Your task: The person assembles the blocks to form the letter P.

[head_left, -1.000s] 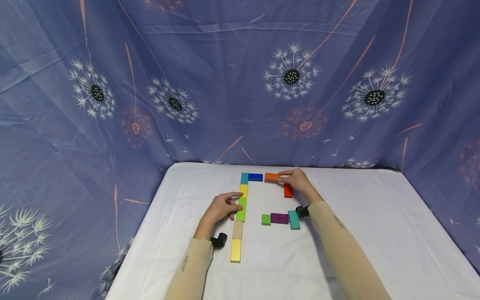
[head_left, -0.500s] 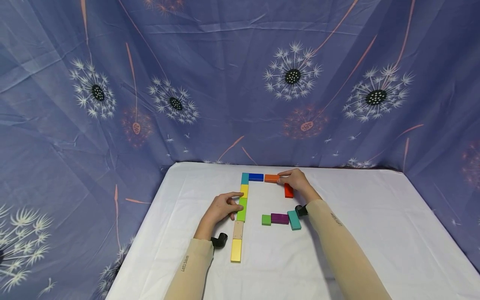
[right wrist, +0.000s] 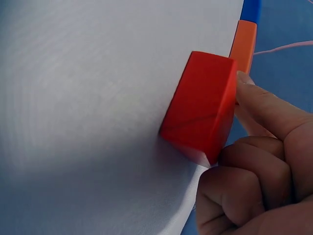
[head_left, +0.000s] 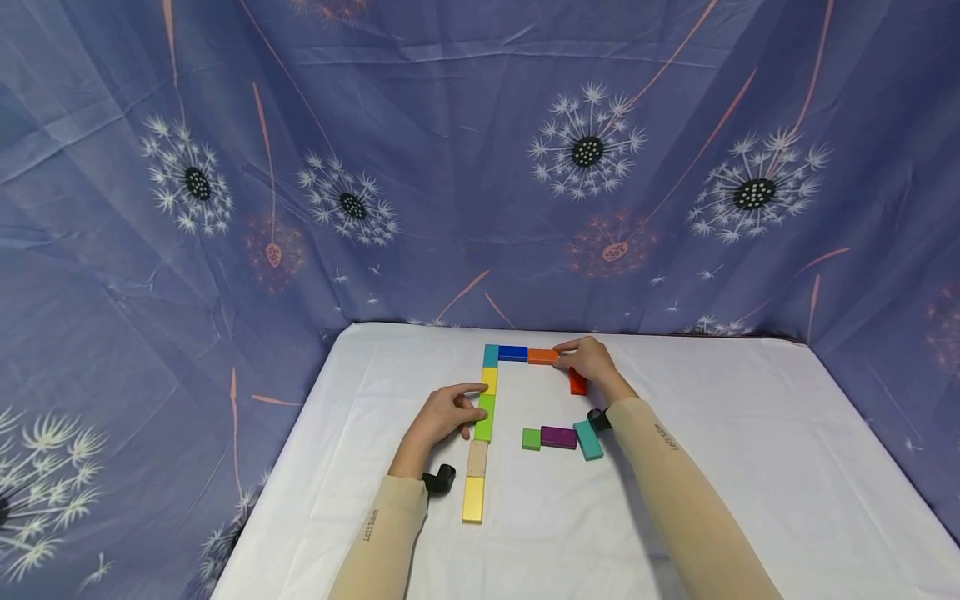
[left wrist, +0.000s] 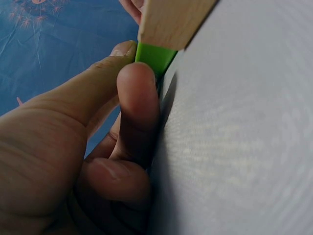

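A column of flat blocks runs up the white table. My left hand (head_left: pixel 442 414) lies at its left side, the index fingertip on the yellow block (head_left: pixel 489 378) and the thumb on the lime green block (head_left: pixel 485 419); its other fingers bend beside the column. Atop the column sits a light blue block (head_left: pixel 491 356), with a dark blue block (head_left: pixel 513 353) to its right. My right hand (head_left: pixel 592 364) pinches the right end of the orange block (head_left: pixel 542 357), which meets the dark blue one. Just below that hand is a red block (right wrist: pixel 199 98), partly hidden in the head view.
A bare wooden block (head_left: pixel 477 458) and a gold block (head_left: pixel 473 500) make up the column's near end. Right of it lie a small green block (head_left: pixel 531 439), a purple block (head_left: pixel 558 437) and a tilted teal block (head_left: pixel 588 440), close to my right wrist camera (head_left: pixel 597 419).
My right hand has shifted slightly left with the orange block, closing the gap to the dark blue one. The teal block has turned a little. My left hand stays put.
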`<state>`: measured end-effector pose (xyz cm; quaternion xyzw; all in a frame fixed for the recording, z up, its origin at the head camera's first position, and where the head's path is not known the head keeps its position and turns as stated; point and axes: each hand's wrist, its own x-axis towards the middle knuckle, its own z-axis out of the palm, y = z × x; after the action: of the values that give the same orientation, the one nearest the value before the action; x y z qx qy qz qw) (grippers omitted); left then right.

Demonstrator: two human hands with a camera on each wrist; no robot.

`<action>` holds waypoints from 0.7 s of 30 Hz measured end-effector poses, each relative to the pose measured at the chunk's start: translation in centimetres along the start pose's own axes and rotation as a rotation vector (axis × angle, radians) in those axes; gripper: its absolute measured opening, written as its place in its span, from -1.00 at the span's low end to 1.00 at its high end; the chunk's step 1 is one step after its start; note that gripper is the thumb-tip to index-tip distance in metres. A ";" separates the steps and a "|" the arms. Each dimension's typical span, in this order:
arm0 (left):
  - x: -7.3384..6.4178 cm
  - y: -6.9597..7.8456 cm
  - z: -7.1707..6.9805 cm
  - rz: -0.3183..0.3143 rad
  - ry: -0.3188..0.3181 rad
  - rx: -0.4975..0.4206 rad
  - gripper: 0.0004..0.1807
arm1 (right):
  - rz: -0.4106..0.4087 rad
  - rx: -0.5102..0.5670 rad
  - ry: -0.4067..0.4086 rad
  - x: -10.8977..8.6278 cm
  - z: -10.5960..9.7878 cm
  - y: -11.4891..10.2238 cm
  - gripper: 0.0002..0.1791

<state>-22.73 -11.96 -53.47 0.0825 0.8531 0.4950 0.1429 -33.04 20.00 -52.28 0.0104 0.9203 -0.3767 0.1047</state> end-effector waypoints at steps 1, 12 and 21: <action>0.0 0.0 0.0 0.003 0.000 0.002 -0.42 | 0.002 0.000 0.001 0.0 0.0 -0.1 -0.56; 0.0 0.2 0.0 -0.009 0.001 0.003 -0.41 | 0.025 -0.015 0.002 -0.2 0.0 -0.5 -0.55; 0.0 0.1 0.0 -0.003 0.002 0.009 -0.42 | 0.034 0.014 -0.001 -0.3 -0.1 -0.4 -0.49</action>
<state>-22.76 -11.93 -53.43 0.0815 0.8555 0.4911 0.1424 -32.77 19.78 -51.84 0.0264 0.9173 -0.3814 0.1115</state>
